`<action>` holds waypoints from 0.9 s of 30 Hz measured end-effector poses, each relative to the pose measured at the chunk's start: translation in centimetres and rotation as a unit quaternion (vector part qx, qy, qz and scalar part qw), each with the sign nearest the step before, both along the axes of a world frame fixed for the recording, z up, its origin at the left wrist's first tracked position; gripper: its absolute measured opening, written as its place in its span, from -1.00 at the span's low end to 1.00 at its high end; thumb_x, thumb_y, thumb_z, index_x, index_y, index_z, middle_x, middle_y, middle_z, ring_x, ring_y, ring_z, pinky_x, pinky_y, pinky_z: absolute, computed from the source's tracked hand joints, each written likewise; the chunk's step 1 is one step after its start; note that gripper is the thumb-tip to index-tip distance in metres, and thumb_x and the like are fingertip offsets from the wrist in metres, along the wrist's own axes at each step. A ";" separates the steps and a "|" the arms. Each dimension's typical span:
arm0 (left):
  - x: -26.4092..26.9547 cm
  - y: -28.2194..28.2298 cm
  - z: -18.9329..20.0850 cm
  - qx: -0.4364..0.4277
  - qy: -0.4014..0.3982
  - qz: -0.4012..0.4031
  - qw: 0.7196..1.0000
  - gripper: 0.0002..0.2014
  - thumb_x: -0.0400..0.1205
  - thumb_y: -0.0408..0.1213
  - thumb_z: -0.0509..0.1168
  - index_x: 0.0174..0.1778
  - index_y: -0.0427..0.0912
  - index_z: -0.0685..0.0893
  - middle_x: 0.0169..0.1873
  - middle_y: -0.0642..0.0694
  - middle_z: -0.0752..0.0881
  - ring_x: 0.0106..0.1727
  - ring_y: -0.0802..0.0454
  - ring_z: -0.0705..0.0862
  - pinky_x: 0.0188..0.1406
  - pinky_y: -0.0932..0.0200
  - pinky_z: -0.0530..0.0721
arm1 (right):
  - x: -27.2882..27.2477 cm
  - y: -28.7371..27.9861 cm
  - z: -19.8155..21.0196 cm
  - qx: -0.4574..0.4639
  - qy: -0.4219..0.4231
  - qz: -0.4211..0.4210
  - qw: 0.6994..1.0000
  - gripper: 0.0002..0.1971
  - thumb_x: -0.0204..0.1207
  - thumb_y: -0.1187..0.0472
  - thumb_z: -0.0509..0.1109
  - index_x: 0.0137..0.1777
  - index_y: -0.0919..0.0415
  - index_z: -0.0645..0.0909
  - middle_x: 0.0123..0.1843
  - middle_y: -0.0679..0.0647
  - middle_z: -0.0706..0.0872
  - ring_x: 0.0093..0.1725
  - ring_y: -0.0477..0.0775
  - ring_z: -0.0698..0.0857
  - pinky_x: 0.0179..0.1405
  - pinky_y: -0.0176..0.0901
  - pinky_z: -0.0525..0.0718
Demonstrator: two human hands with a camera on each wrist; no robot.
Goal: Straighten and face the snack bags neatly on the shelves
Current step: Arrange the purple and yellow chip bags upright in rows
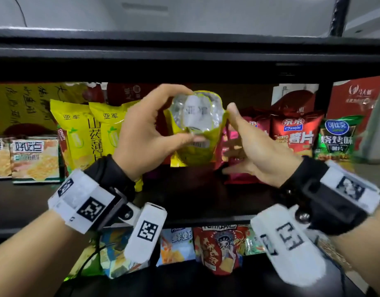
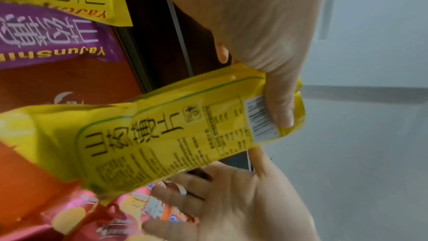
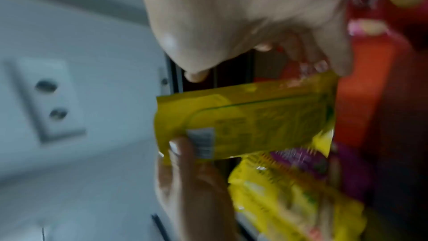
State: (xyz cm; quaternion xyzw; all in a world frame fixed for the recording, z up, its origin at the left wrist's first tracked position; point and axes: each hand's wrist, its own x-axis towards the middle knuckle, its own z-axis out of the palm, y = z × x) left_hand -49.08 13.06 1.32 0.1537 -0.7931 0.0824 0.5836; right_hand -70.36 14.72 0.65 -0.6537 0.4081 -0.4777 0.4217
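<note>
While the head view looks into the dark shelf (image 1: 184, 189), left hand (image 1: 142, 133) pinches the yellow bag (image 1: 195, 133), lifted before the row; right hand (image 1: 255, 146) spread beside it. Left wrist view: thumb (image 2: 280, 102) over the barcode. Right wrist view: blurred, fingers (image 3: 324, 47) loosely open.

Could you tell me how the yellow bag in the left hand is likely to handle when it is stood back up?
The yellow bag, gripped by the left hand, looks puffy and creased, so probably light and floppy. Its glossy film may slip, and it could tip.
</note>
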 end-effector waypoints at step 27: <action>-5.2 0.0 -7.3 0.070 -0.151 0.023 0.986 -0.13 0.37 0.05 0.63 0.57 0.06 0.36 0.41 0.03 0.46 0.49 0.07 0.41 0.48 -0.15 0.44 | -1.0 -5.6 -5.9 0.194 -0.343 0.226 0.891 -0.94 0.53 0.28 0.43 -0.07 0.11 0.70 -0.12 -0.20 0.83 -0.03 -0.22 0.78 0.18 -0.33 0.64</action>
